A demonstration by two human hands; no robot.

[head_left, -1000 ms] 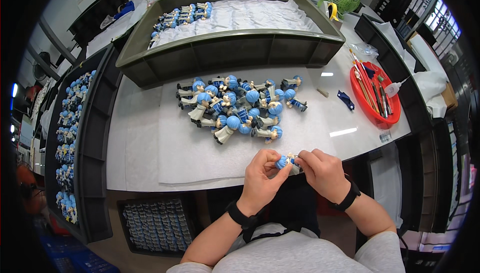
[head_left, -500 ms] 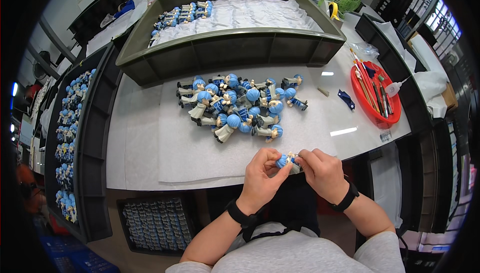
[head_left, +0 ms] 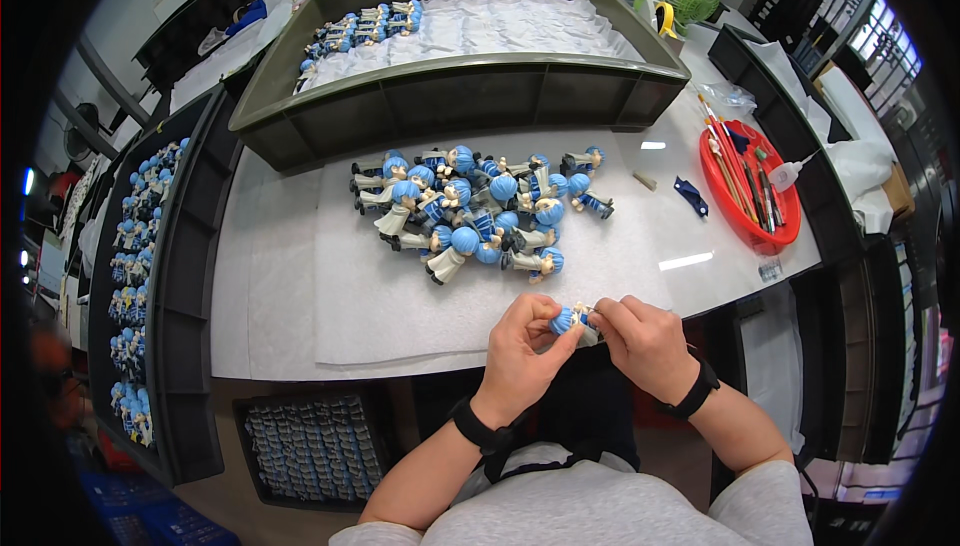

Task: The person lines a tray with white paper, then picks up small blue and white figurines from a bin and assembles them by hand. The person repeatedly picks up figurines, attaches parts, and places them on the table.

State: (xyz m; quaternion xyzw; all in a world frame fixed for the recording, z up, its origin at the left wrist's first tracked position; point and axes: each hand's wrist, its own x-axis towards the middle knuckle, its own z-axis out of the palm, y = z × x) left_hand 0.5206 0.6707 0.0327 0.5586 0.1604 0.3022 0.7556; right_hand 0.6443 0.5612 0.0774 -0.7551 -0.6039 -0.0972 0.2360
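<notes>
At the table's front edge my left hand point(head_left: 523, 348) is closed around the blue-haired head of a small figurine point(head_left: 565, 321). The figurine lies sideways, with its blue and white clothing toward my right hand point(head_left: 645, 344). That hand's thumb and forefinger are pinched together against the figurine's body; whatever lies between them is too small or hidden to name. Beyond my hands, a heap of similar figurines point(head_left: 465, 240) in blue and pale clothes lies on a white foam sheet point(head_left: 370, 331).
Behind the heap stands a large grey-green tray point(head_left: 440, 106), lined with white sheet and holding figurines at its left. A red bowl point(head_left: 722, 208) of brushes and tools is at the right, near a dark blue scrap point(head_left: 690, 197). Dark crates point(head_left: 190, 346) flank the table.
My hands and the figurine stay almost in place; the whole view has shifted very slightly.
</notes>
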